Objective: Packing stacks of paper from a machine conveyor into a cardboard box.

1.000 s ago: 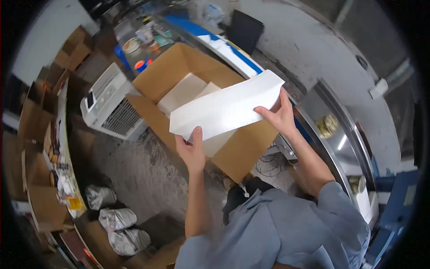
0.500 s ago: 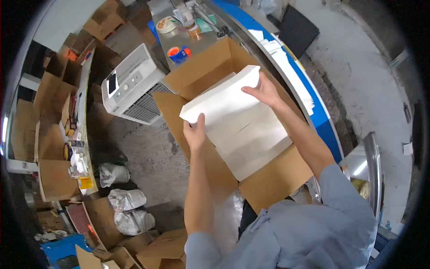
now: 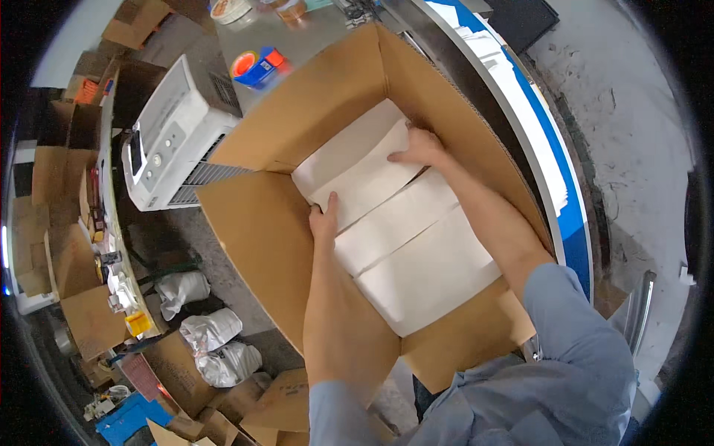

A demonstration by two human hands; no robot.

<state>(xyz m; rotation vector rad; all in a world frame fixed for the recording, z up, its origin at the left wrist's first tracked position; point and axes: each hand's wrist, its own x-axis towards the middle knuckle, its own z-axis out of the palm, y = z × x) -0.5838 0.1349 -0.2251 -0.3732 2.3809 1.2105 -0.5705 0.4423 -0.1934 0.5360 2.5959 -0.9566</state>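
Both my hands are down inside a large open cardboard box (image 3: 256, 238), gripping opposite ends of a white paper bundle (image 3: 372, 177). My left hand (image 3: 323, 223) closes on its left end, with the thumb on top and the other fingers partly hidden. At the right end, my right hand (image 3: 420, 147) pinches it in the same way, close to the box's far right wall. Flat white paper pieces (image 3: 428, 279) lie in the box on the near side of the bundle, parted by narrow gaps. Another white surface (image 3: 346, 145) shows beyond it against the far wall.
Left of the box stands a white air cooler (image 3: 167, 141) with a phone (image 3: 135, 152) on it. Behind is a metal table (image 3: 305, 37) holding a blue tape dispenser (image 3: 260, 68). A blue-edged counter (image 3: 576, 245) curves along the right. White sacks (image 3: 212, 331) sit on the floor.
My hands have lowered the white bundle from above the box down into it, near the far end. My view has come closer to the box.
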